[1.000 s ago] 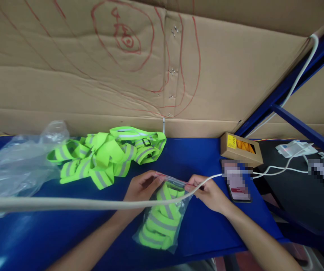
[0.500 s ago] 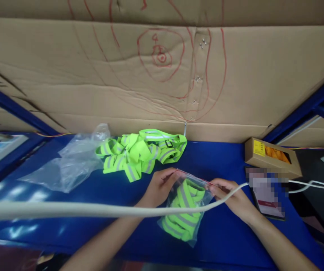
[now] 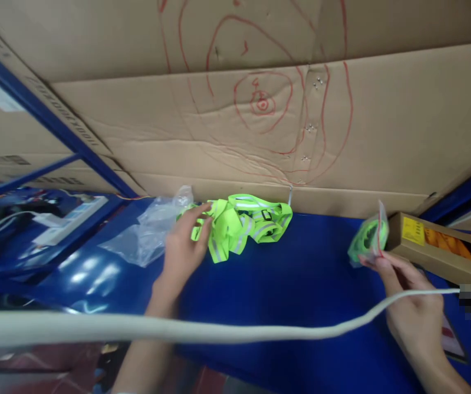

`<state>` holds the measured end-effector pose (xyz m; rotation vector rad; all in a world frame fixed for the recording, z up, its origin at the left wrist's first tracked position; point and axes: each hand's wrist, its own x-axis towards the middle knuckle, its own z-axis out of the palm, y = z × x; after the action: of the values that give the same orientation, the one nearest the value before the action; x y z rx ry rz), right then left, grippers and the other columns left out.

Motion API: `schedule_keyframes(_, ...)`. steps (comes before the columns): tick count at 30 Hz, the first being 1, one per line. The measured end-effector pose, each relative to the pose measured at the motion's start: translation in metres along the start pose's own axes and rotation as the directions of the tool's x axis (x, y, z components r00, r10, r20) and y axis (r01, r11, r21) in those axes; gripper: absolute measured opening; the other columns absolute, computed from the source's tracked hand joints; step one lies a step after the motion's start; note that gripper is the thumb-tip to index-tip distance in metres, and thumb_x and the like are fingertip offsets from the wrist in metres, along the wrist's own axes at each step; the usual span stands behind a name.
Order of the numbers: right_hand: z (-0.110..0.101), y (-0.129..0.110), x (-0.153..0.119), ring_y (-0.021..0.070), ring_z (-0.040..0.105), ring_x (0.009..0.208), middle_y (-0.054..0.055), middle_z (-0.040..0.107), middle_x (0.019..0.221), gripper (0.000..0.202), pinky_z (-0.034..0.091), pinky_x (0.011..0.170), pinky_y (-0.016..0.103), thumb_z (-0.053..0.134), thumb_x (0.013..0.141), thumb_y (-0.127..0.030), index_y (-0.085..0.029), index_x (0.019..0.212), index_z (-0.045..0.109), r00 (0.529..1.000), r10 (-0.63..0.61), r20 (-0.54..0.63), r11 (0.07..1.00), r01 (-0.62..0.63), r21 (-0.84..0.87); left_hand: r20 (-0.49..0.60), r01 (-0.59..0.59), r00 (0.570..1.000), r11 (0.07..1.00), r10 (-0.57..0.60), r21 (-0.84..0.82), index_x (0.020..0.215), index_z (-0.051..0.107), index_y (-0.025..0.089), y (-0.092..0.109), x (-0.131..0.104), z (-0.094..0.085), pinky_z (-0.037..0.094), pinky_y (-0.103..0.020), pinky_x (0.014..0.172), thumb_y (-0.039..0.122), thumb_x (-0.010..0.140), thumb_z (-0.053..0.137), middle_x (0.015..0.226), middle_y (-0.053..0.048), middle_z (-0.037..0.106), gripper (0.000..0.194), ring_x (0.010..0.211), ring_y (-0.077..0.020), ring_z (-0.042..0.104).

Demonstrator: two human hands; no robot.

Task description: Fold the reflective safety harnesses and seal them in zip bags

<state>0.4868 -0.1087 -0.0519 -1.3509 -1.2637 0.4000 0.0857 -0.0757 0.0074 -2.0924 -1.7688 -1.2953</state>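
Observation:
My right hand [image 3: 411,301] pinches the red-striped top edge of a clear zip bag [image 3: 378,230]. Folded neon green reflective straps [image 3: 362,241] show through the plastic. The bag is tipped on its side, left of a cardboard box. At the left end of a loose heap of neon green reflective straps [image 3: 239,224] is my left hand [image 3: 184,246], its fingers apart and curved. It covers part of the heap; whether the fingertips touch the straps I cannot tell. A black buckle [image 3: 266,214] lies on the heap. Crumpled clear plastic bags [image 3: 145,235] lie left of that hand.
A cardboard box [image 3: 444,246] with a window and yellow label stands at the right. A phone [image 3: 452,339] lies partly behind my right wrist. A white cable [image 3: 260,332] crosses in front of the blue table [image 3: 296,279]. Behind stands a cardboard panel [image 3: 399,126] with red rings.
My left hand has let go of the zip bag and moved left to the strap heap. The right hand has carried the bag right, beside the box. The view has shifted.

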Motion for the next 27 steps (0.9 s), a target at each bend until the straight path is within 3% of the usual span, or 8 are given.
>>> schedule_keyframes(3,0.002,0.012,0.001,0.0263,0.070,0.103,0.007,0.074,0.111,0.024,0.053,0.099,0.045,0.063,0.095,-0.044,-0.025,0.106,0.074,0.972,-0.155,0.177,0.975,0.179,-0.130,-0.025,0.106,0.994,0.968,-0.103,0.229,0.123,0.064,0.019,-0.038,-0.007,-0.029,0.052,-0.034,0.091,0.037,0.100,0.049,0.118,-0.008,0.070,0.033,0.100,-0.0230,0.068)
schedule_keyframes(7,0.009,0.045,0.002,0.0236,0.072,0.099,0.005,0.073,0.112,0.028,0.058,0.091,0.039,0.051,0.100,-0.044,-0.026,0.105,0.073,0.831,-0.277,0.483,0.882,0.419,-0.216,-0.010,0.344,0.918,0.784,-0.396,0.516,0.115,0.064,0.018,-0.086,-0.036,-0.054,0.049,-0.040,0.094,0.042,0.095,0.052,0.114,-0.012,0.069,0.033,0.110,-0.0306,0.064)
schedule_keyframes(10,0.008,0.071,0.006,0.0271,0.073,0.100,0.009,0.073,0.116,0.034,0.059,0.091,0.045,0.042,0.101,-0.037,-0.022,0.107,0.072,0.774,-0.332,0.538,0.755,0.561,-0.341,-0.036,0.436,0.860,0.695,-0.510,0.573,0.116,0.063,0.015,-0.114,-0.059,-0.061,0.046,-0.051,0.098,0.046,0.085,0.064,0.120,-0.019,0.065,0.043,0.118,-0.0413,0.058)
schedule_keyframes(12,0.003,0.082,0.009,0.0332,0.069,0.113,0.015,0.070,0.125,0.037,0.054,0.101,0.053,0.037,0.098,-0.028,-0.018,0.111,0.070,0.759,-0.363,0.540,0.626,0.628,-0.462,-0.028,0.486,0.821,0.672,-0.570,0.558,0.114,0.064,0.016,-0.128,-0.072,-0.064,0.046,-0.051,0.097,0.044,0.082,0.066,0.117,-0.019,0.066,0.042,0.117,-0.0421,0.059)
schedule_keyframes(15,-0.002,0.085,0.011,0.0390,0.058,0.130,0.022,0.059,0.141,0.040,0.046,0.110,0.059,0.036,0.094,-0.021,-0.013,0.116,0.068,0.775,-0.357,0.521,0.446,0.632,-0.633,-0.041,0.588,0.758,0.654,-0.651,0.477,0.112,0.063,0.018,-0.140,-0.084,-0.070,0.049,-0.045,0.090,0.039,0.086,0.062,0.098,-0.013,0.070,0.034,0.101,-0.0357,0.066)
schedule_keyframes(17,-0.001,0.080,0.009,0.0391,0.054,0.134,0.024,0.055,0.145,0.041,0.043,0.112,0.059,0.035,0.095,-0.024,-0.011,0.118,0.067,0.791,-0.352,0.501,0.401,0.611,-0.683,-0.073,0.652,0.728,0.655,-0.682,0.382,0.120,0.059,0.019,-0.143,-0.088,-0.074,0.051,-0.043,0.085,0.039,0.086,0.062,0.088,-0.009,0.069,0.040,0.088,-0.0313,0.067)
schedule_keyframes(22,0.009,0.072,0.001,0.0388,0.051,0.137,0.024,0.054,0.145,0.049,0.042,0.111,0.058,0.028,0.103,-0.036,-0.009,0.124,0.063,0.821,-0.303,0.484,0.413,0.571,-0.710,-0.102,0.733,0.675,0.680,-0.730,-0.020,0.145,0.033,0.020,-0.139,-0.088,-0.083,0.056,-0.035,0.079,0.041,0.082,0.070,0.087,-0.001,0.065,0.075,0.080,-0.0201,0.066)
schedule_keyframes(27,0.010,0.072,0.000,0.0388,0.054,0.133,0.021,0.054,0.146,0.056,0.044,0.109,0.057,0.025,0.104,-0.046,-0.011,0.128,0.062,0.836,-0.226,0.499,0.483,0.541,-0.688,0.067,0.768,0.585,0.525,-0.808,-0.367,0.117,0.058,0.015,-0.128,-0.089,-0.097,0.063,-0.038,0.080,0.043,0.080,0.067,0.094,-0.005,0.069,0.047,0.085,-0.0186,0.069)
